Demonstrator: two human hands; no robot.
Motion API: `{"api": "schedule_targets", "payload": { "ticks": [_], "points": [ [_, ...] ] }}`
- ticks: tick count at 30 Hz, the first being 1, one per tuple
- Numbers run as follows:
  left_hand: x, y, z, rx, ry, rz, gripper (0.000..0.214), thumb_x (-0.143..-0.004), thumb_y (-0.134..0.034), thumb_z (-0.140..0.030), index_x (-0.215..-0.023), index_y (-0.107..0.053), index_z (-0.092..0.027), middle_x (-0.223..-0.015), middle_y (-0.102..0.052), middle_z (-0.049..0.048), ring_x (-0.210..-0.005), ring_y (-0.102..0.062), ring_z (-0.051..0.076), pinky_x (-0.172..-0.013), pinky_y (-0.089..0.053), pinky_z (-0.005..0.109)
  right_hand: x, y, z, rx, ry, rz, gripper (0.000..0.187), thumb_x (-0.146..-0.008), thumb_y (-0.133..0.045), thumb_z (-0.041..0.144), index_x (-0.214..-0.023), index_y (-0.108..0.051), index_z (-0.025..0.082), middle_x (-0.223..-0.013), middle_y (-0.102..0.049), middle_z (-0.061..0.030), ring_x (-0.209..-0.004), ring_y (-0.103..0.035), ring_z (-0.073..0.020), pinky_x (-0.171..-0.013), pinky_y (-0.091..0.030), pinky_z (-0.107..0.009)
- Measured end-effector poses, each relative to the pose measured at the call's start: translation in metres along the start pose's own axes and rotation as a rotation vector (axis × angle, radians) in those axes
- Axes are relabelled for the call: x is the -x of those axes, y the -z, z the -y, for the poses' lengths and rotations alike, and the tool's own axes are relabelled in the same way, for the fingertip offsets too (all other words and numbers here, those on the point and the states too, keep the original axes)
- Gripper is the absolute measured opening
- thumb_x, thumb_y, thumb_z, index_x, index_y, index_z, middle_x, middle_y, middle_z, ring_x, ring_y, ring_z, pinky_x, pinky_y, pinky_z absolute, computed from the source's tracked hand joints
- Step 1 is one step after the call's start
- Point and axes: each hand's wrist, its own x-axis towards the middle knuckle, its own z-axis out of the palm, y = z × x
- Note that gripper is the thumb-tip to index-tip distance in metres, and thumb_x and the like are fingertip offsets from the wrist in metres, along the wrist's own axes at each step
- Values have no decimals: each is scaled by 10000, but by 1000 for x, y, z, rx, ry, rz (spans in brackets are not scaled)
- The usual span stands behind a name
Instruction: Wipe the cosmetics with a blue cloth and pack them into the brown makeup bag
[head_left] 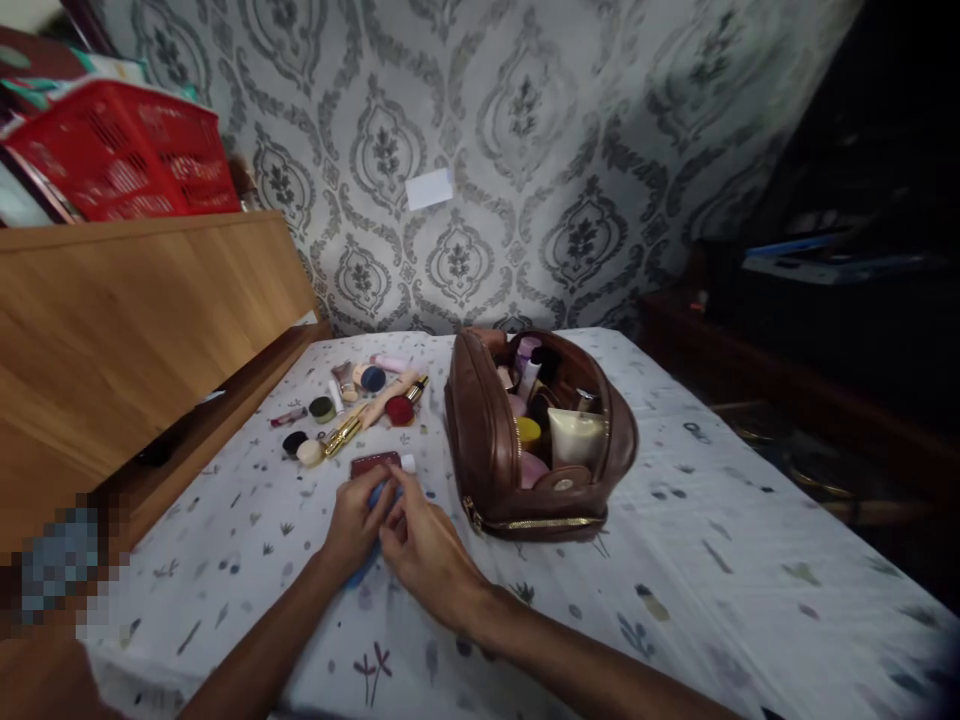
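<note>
My left hand (358, 515) is closed around a blue item (385, 494), mostly hidden by my fingers; its kind cannot be made out. On the same item my right hand (427, 550) has its fingers bent, the tips meeting those of the left. Just beyond my fingertips lies a small dark red-brown bottle (375, 463) with a white cap (408, 463). To the right stands a brown cosmetic bag (487, 430), unzipped at the top. Inside it are a cream tube (577, 438), a yellow-lidded item (529, 432) and several other cosmetics.
Several cosmetics lie at the back left, among them a red-lidded jar (399, 410), a gold tube (345, 436) and a dark round lid (295, 443). A patterned white cloth (720, 560) covers the table. Wooden furniture (150, 310) with a red basket (127, 150) borders the left side.
</note>
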Motion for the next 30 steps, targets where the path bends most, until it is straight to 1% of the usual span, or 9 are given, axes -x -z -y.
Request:
{"api": "schedule_targets", "payload": {
  "ticks": [3,6,9,11,15,19,23,25,30],
  "points": [
    [-1,2,1,-10,0,-35,273,-937,-465,-369,-885,-667,-192,-819,-732,29,-723,-664,165,-689,-491,252,-15,-14,-16,-85,-9,-77,641,-823,-488,138,-1448,-348,107,-870,-676,-62,-774,-652,-207,-734,-508,-319],
    [-2,5,1,-32,-2,-70,263,-945,-465,-358,-930,-673,-198,-877,-749,34,-779,-684,169,-748,-504,260,-21,-21,-34,-108,31,-131,641,-810,-486,108,-1436,-352,142,-817,-652,-18,-717,-636,-184,-707,-509,-298],
    [-5,10,6,-52,6,-128,267,-948,-461,-368,-943,-668,-199,-891,-744,36,-815,-683,179,-775,-513,274,-20,-21,-44,-163,79,-92,550,-823,-474,118,-1368,-416,165,-799,-622,7,-641,-628,-145,-636,-506,-255],
    [-8,17,13,-67,37,-214,280,-945,-458,-389,-956,-666,-201,-905,-736,40,-841,-673,192,-797,-513,296,-19,-20,-46,-231,63,-70,468,-824,-464,128,-1289,-465,177,-773,-592,26,-585,-616,-117,-556,-483,-219],
    [-15,33,36,-52,169,-391,312,-932,-446,-422,-995,-649,-193,-890,-694,35,-764,-623,177,-720,-498,285,-20,-17,-46,-438,-18,-53,354,-792,-467,161,-1144,-490,196,-724,-535,62,-514,-595,-99,-425,-422,-182],
    [-18,43,55,-7,271,-474,328,-905,-454,-440,-982,-636,-178,-800,-636,11,-673,-570,160,-624,-466,257,-20,-16,-45,-504,-28,-49,297,-784,-473,183,-1080,-497,195,-707,-534,70,-490,-588,-95,-408,-407,-177],
    [-16,39,53,-46,224,-457,310,-897,-463,-429,-943,-638,-178,-869,-667,31,-803,-610,188,-740,-482,282,-16,-15,-41,-414,-19,-54,284,-793,-468,121,-1063,-532,184,-709,-548,61,-492,-596,-82,-434,-398,-167],
    [-15,34,47,-101,176,-398,308,-907,-462,-433,-944,-638,-183,-900,-687,38,-848,-624,200,-776,-479,291,-15,-13,-37,-352,-5,-58,287,-796,-472,85,-1050,-564,181,-678,-548,64,-493,-597,-78,-463,-405,-163],
    [-15,26,40,-231,65,-237,344,-933,-435,-448,-902,-650,-182,-858,-702,50,-807,-634,213,-761,-469,304,-14,-10,-31,-298,-23,-58,310,-791,-482,37,-1035,-621,169,-607,-537,76,-469,-581,-81,-497,-416,-165]
  ]
}}
